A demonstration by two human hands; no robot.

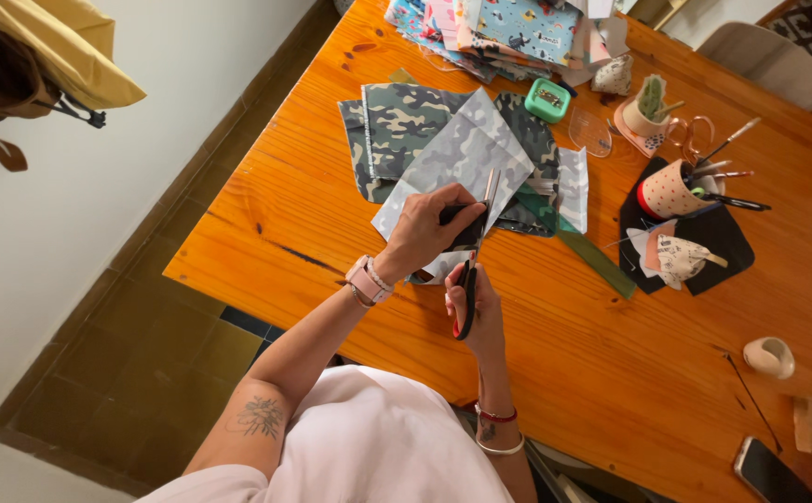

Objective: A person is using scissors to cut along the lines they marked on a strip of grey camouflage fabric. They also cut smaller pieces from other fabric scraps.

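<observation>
I am mid-cut: my right hand [477, 312] grips the scissors [474, 265], my left hand [427, 231] pinches the grey camouflage fabric piece [457, 163] just beyond them; next, close blades steadily.

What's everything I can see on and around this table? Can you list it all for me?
table: one, orange wood, fills the right of the view
camouflage fabric pieces: several, green and grey, centre of table
pale fabric piece: one, grey camouflage, held up for cutting
scissors: one pair, black and red handles, blades at the pale piece
patterned fabric stack: many, mixed colours, top edge
small box: one, green, beside the stack
dotted cup: one, with pens, on a black mat
tape roll: one, white, right side
phone: one, dark, bottom right
left hand: holds the pale fabric
right hand: grips the scissors
</observation>
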